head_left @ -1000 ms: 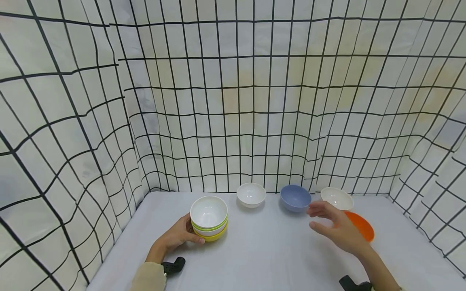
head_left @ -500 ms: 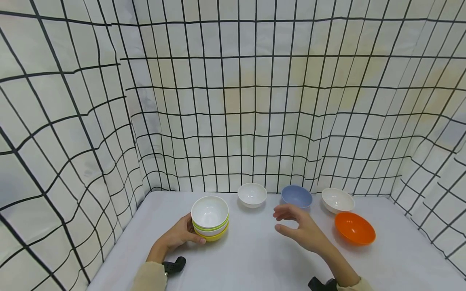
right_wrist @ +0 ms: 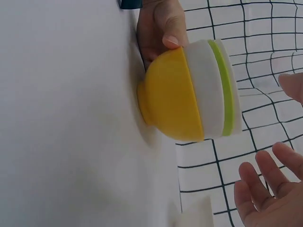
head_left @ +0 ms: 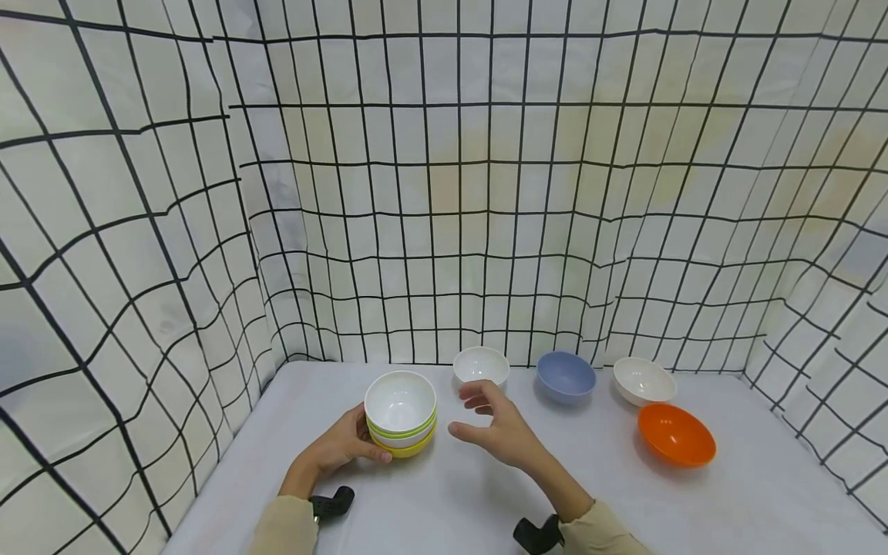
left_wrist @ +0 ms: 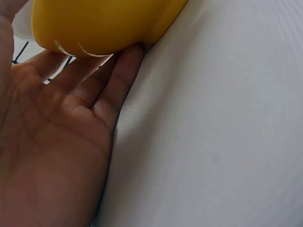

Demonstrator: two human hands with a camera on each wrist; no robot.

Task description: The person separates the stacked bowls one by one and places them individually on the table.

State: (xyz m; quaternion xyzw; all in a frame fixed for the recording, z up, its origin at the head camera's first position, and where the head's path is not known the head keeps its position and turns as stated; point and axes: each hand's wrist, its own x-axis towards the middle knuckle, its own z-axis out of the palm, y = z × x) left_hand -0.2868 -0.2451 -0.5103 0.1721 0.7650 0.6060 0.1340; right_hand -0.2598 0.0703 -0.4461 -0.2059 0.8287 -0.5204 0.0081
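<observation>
A stack of nested bowls [head_left: 398,405] stands upright on the table at centre left. Its top bowl is white, a green rim and another white bowl show under that, and a yellow bowl [right_wrist: 173,99] is lowest. My left hand [head_left: 340,447] holds the stack by its left side, thumb in front and fingers behind. In the left wrist view its fingers meet the wall of the yellow bowl [left_wrist: 102,23]. To the right of the stack, my right hand [head_left: 499,432] hovers with fingers spread and relaxed, touching nothing. It partly covers a white bowl [head_left: 479,362] behind it.
Along the back of the white table [head_left: 444,509] sit a blue bowl [head_left: 565,376] and another white bowl [head_left: 644,381]. An orange bowl [head_left: 676,435] lies nearer, at the right. White walls with a black grid [head_left: 486,193] enclose the back and sides.
My right hand has moved left from beside the orange bowl, past the blue bowl, to near the stack. The orange bowl is now fully uncovered. My left hand and the stack stay put.
</observation>
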